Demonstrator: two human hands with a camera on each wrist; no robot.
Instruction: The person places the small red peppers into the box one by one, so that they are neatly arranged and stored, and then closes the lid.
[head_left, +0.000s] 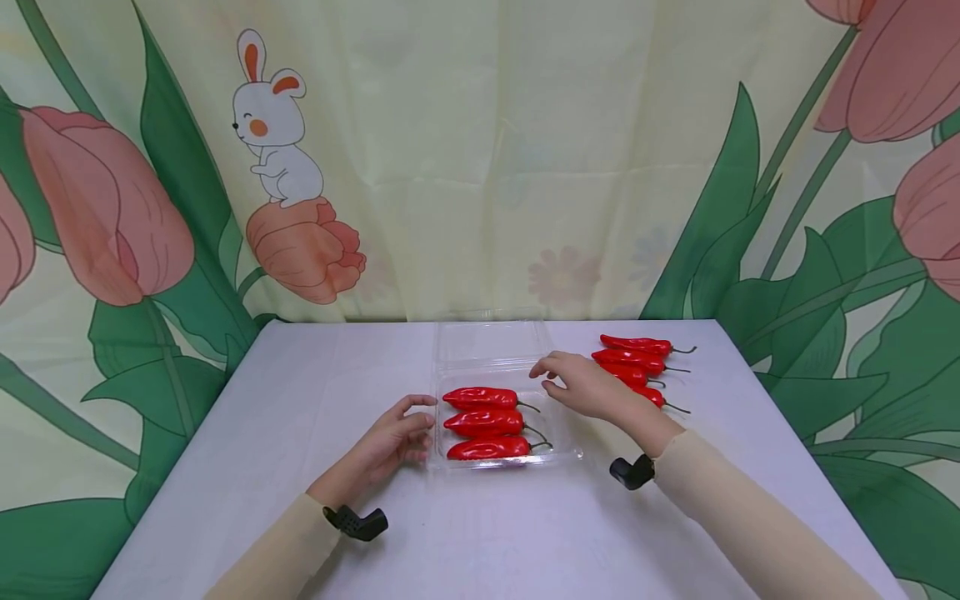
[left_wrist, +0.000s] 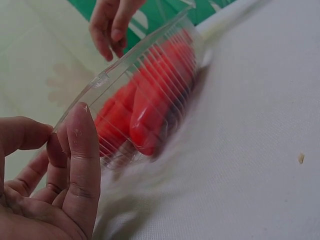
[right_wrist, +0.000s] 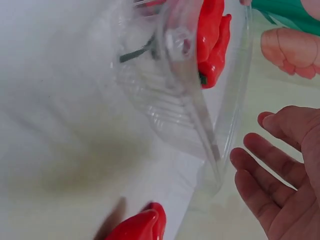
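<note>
Rests left hand [head_left: 388, 439] against the left rim of a clear lidded box [head_left: 480, 464], fingers loosely bent, released. Keeps three red peppers [head_left: 486, 422] side by side inside, stems rightward. Hovers over the box's right side with right hand [head_left: 583, 385] relaxed and empty. Shows four more peppers [head_left: 632, 359] on the white table [head_left: 487, 533], farthest right.

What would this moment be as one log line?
clear box: open, three red peppers inside; left grip: at box's left edge; right grip: empty, near box's right edge; table: four more peppers right of box
</note>
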